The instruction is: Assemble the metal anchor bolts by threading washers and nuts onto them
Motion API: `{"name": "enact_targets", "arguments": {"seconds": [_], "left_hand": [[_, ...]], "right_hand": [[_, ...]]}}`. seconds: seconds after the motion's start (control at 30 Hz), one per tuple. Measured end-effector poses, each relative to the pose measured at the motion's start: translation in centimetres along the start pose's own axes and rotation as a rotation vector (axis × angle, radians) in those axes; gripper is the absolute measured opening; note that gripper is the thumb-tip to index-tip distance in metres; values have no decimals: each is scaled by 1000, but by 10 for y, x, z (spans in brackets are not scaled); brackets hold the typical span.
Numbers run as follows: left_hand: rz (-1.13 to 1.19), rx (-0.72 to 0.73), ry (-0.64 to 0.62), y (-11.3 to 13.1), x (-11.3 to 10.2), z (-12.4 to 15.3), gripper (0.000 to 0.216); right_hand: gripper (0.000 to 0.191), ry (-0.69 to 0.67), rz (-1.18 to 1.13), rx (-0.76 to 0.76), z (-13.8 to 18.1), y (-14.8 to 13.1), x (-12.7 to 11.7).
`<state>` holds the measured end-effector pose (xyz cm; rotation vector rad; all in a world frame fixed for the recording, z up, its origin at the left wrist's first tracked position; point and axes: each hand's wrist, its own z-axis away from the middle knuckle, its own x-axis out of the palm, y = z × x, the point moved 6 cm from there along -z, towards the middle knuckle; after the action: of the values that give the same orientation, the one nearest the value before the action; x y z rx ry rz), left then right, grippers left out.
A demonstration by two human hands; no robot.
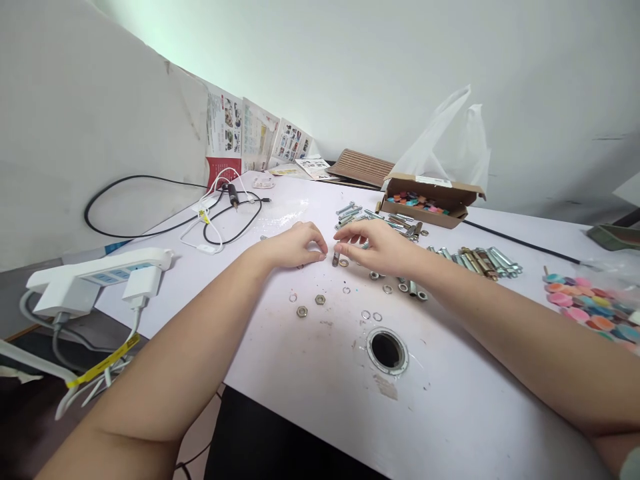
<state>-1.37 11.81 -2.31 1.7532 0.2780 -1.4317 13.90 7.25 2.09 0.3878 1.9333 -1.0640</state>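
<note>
My left hand rests on the white table, fingers curled in a pinch; whatever is between the fingertips is too small to make out. My right hand faces it a few centimetres away, thumb and fingers pinched over a short metal sleeve standing on the table. A washer lies just beside that sleeve. Two hex nuts and several washers are scattered in front of both hands.
A pile of bolts lies behind my hands and a row of anchor bolts to the right. An open cardboard box holds coloured pieces; more coloured discs sit far right. A cable hole is near; a power strip and cables lie left.
</note>
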Motion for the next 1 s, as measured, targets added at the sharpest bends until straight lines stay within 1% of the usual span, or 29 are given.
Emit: {"name": "enact_targets", "arguments": {"seconds": [0.13, 0.23, 0.3, 0.37, 0.43, 0.5, 0.57, 0.7, 0.83, 1.0], "left_hand": [[4, -15, 2, 0, -6, 3, 29], [61, -37, 6, 0, -12, 6, 31], [127, -46, 65, 2, -20, 7, 31], [225, 1, 172, 10, -30, 8, 32], [344, 90, 273, 21, -39, 11, 32], [410, 157, 319, 31, -42, 12, 31], [402, 173, 302, 36, -40, 12, 30], [337, 166, 241, 39, -29, 8, 26], [280, 171, 251, 40, -26, 7, 23], [253, 185, 267, 41, -25, 7, 22]], "right_hand": [[25, 120, -34, 29, 0, 4, -7], [24, 128, -53, 59, 0, 12, -6], [25, 133, -57, 84, 1, 19, -5], [25, 123, -28, 71, 3, 24, -2], [22, 78, 52, -2, 5, 26, 3], [20, 36, 148, -88, 7, 26, 9], [21, 29, 202, -135, 9, 26, 12], [28, 61, 183, -189, 11, 25, 16], [30, 111, 182, -238, 10, 22, 18], [25, 115, 188, -262, 9, 23, 22]]}}
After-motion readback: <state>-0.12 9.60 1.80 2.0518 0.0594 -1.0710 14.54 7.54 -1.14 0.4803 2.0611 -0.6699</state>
